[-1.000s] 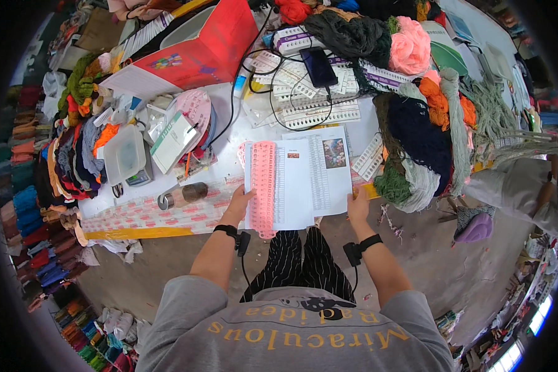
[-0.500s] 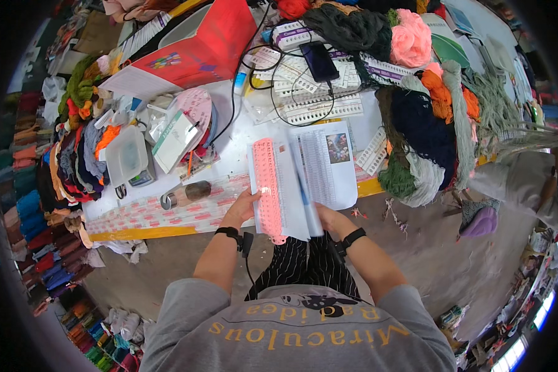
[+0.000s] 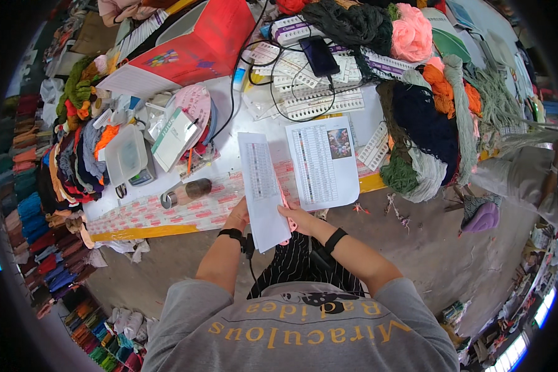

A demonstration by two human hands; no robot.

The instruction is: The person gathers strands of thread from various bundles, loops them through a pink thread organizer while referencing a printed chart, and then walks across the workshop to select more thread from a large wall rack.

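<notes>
While both hands grip one printed chart sheet (image 3: 263, 189), left hand (image 3: 237, 215) and right hand (image 3: 297, 217) fingers pinch its edges beside a second sheet (image 3: 322, 162) on the table (image 3: 229, 155).

Red box (image 3: 201, 46) rear left, dark phone screen (image 3: 319, 56), perhaps off

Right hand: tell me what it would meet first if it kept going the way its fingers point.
The right hand points left, fingers on the white sheet it holds. Straight on, it would probably meet the left hand at the sheet's far edge; depth is unclear.
</notes>
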